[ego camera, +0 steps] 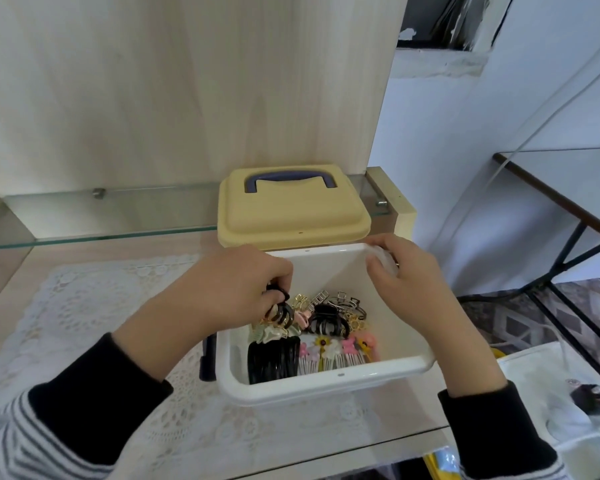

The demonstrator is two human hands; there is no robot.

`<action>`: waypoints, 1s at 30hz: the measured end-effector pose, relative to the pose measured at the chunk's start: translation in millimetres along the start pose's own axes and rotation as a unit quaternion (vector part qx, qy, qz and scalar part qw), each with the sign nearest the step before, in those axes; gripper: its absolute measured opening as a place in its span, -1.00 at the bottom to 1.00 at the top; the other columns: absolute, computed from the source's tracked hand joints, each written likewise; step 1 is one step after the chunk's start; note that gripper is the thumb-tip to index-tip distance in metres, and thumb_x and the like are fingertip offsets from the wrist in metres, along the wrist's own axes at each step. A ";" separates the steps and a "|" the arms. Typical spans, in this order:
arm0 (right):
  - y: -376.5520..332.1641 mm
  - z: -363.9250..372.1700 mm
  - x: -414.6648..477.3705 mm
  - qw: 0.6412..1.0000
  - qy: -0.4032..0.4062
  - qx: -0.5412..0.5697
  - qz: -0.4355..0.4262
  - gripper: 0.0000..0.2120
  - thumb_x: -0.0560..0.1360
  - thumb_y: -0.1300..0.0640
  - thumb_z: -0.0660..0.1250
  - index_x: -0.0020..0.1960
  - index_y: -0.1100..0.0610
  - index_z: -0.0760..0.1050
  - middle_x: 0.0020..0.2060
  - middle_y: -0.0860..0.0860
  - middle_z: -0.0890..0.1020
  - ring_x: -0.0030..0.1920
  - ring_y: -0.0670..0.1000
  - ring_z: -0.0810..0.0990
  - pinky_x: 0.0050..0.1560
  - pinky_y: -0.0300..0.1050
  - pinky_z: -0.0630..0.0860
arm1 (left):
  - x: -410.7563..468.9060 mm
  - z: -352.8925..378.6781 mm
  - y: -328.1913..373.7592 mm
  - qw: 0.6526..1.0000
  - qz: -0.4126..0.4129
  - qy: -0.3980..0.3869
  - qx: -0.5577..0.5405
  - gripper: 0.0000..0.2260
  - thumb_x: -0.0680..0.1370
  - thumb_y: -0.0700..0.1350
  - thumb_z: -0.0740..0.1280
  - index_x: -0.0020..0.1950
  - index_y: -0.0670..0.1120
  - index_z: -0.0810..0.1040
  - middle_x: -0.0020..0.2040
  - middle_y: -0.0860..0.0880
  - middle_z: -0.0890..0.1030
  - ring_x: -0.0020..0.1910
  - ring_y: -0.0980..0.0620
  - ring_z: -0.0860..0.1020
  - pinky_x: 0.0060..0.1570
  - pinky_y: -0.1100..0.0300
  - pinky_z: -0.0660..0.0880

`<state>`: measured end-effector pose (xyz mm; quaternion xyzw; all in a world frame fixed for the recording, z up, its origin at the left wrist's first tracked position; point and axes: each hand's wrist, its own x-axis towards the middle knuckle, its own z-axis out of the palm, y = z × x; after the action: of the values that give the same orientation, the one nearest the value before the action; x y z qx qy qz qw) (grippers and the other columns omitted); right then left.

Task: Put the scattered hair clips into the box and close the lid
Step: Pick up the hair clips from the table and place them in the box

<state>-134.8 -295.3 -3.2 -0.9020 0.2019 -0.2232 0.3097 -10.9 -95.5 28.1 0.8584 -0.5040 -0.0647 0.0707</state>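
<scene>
Left hand [236, 289] pinches clips [280, 312]; right hand [406, 282] on box [326, 389]

Both forearms reach forward from the lower corners in black-cuffed sleeves [94, 403], angling in towards each other. The left hand [236, 289] lies back up with its fingers curled down, pinching a dark hair clip [280, 295] at the fingertips. The right hand [407, 275] sits slightly further forward, its fingers and thumb curled round a pale rounded piece [385, 261] too blurred to identify.
</scene>
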 end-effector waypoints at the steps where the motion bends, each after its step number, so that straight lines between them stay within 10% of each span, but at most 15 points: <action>1: 0.0 0.0 0.0 1.000 0.001 -0.002 -0.002 -0.70 0.55 0.15 0.23 0.27 0.08 0.49 0.14 -0.05 0.57 0.04 -0.16 0.42 -0.06 -0.42 0.26 | 2.0 -0.4 1.1 1.000 0.000 -0.024 0.003 -0.93 0.54 -0.05 0.30 -0.12 0.11 0.49 -0.21 0.20 0.57 -0.14 0.20 0.51 -0.19 0.19 0.47; 7: 1.6 1.4 -0.6 1.000 -0.001 -0.022 -0.013 -0.71 0.55 0.16 0.22 0.26 0.08 0.47 0.11 -0.05 0.56 0.00 -0.16 0.41 -0.12 -0.69 0.20 | 12.8 -1.4 0.3 0.996 0.013 -0.078 0.036 -0.83 0.51 -0.21 0.30 -0.03 0.06 0.55 -0.22 0.19 0.48 -0.10 0.12 0.49 -0.11 0.15 0.48; 30: -4.8 -2.7 -3.8 1.000 -0.009 0.003 0.015 -0.73 0.55 0.14 0.22 0.23 0.03 0.49 0.05 -0.11 0.55 0.01 -0.17 0.42 -0.11 -0.62 0.26 | 10.9 9.8 -0.6 0.997 -0.015 -0.050 0.057 -0.59 0.50 -0.31 0.18 0.18 0.15 0.46 0.18 0.10 0.53 0.12 0.04 0.51 0.04 0.13 0.49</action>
<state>-138.3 -291.1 0.8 -0.9000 0.2119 -0.2108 0.3174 -6.8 -105.2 17.9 0.8641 -0.4968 -0.0800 -0.0052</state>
